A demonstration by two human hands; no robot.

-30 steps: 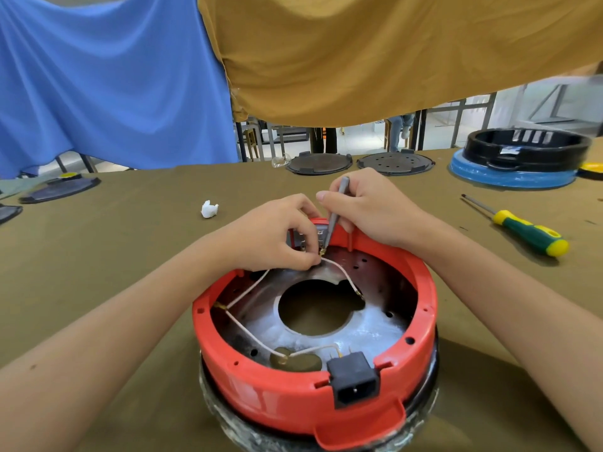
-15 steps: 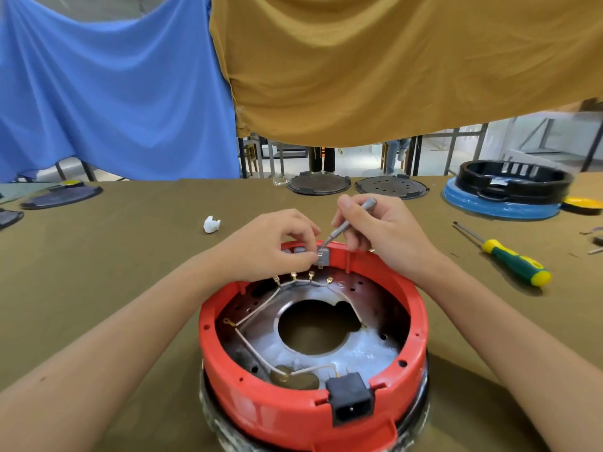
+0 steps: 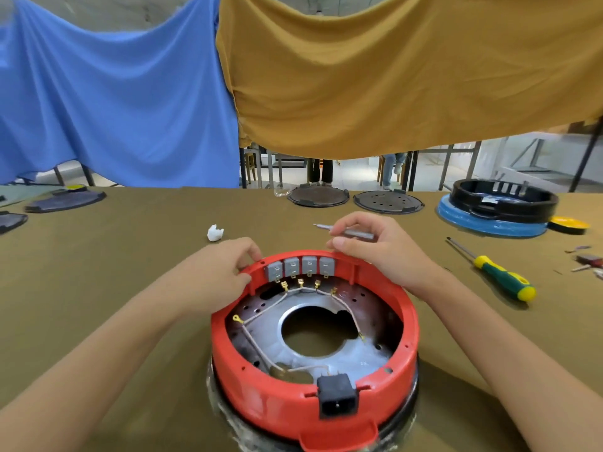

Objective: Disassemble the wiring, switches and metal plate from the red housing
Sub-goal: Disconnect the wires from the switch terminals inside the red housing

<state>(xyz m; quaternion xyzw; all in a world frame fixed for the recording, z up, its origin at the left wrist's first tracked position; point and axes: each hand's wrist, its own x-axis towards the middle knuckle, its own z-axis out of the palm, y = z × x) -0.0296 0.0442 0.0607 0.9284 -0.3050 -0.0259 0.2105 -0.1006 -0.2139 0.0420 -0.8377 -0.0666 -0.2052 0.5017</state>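
The red housing (image 3: 313,380) sits at the near edge of the table (image 3: 130,256), and the row of four grey switches (image 3: 300,267) runs side to side along the inside of its far wall, between the two hands and just below their fingertips, with the loose wire terminals (image 3: 308,285) hanging beneath over the metal plate (image 3: 368,353). The left hand (image 3: 222,272) pinches the far-left rim beside the first switch. The right hand (image 3: 375,252), about equally near, rests its thumb on the rim past the last switch while its curled fingers hold a thin grey tool (image 3: 352,232) lying flat, tip pointing left.
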